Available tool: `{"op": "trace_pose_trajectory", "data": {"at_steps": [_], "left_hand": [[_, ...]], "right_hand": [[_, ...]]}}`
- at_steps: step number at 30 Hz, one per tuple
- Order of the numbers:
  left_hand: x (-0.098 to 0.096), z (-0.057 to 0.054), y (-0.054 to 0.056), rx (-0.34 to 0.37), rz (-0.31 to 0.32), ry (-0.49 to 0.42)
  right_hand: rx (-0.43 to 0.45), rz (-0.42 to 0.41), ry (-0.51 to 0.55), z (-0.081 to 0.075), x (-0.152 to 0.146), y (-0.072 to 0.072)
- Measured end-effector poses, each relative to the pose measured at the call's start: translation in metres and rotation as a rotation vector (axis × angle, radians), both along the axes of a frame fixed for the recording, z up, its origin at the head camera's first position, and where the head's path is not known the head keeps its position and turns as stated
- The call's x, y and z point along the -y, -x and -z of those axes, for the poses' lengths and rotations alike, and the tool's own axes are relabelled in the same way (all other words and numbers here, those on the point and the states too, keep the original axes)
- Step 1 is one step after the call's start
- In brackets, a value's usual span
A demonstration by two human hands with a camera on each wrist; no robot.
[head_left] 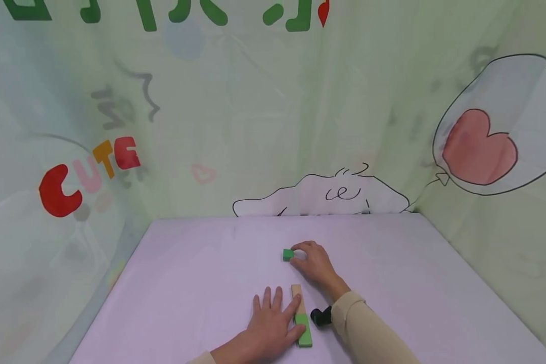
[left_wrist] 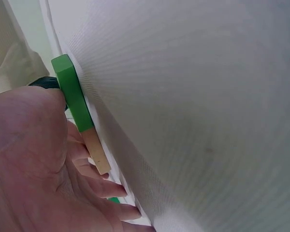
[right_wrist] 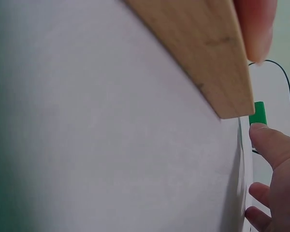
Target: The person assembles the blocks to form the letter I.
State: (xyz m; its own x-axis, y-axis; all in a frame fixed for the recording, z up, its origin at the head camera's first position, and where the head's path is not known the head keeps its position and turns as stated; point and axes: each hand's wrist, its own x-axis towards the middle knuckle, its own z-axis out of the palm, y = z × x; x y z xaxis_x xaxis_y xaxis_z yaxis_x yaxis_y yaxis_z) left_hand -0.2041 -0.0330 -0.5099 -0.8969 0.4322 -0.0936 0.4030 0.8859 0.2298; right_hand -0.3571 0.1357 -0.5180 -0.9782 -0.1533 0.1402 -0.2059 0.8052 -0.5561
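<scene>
My left hand point(head_left: 273, 326) lies palm down with its fingers spread. Its thumb touches a green block point(head_left: 304, 336), and the index fingertip rests by a plain wooden block point(head_left: 297, 290). These two blocks stand end to end in one narrow line, also seen in the left wrist view as the green block point(left_wrist: 72, 94) and wooden block point(left_wrist: 95, 151). Farther up the table, my right hand point(head_left: 315, 264) pinches a small green cube point(head_left: 288, 255) between thumb and index fingertips. In the right wrist view the thumb presses the cube point(right_wrist: 259, 112).
A pale lilac cloth covers the table point(head_left: 200, 268). A black device point(head_left: 320, 317) sits under the right cuff, beside the block line. Printed curtains point(head_left: 273, 116) hang at the back and both sides, close to the table edges.
</scene>
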Motion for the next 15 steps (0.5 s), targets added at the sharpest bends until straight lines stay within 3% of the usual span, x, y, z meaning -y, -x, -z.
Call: {"op": "trace_pose_trajectory", "data": {"at_steps": [15], "left_hand": [[0.000,0.011,0.003,0.013,0.005,-0.030]], "right_hand": [[0.037,0.012,0.037,-0.001,-0.006,-0.013]]}}
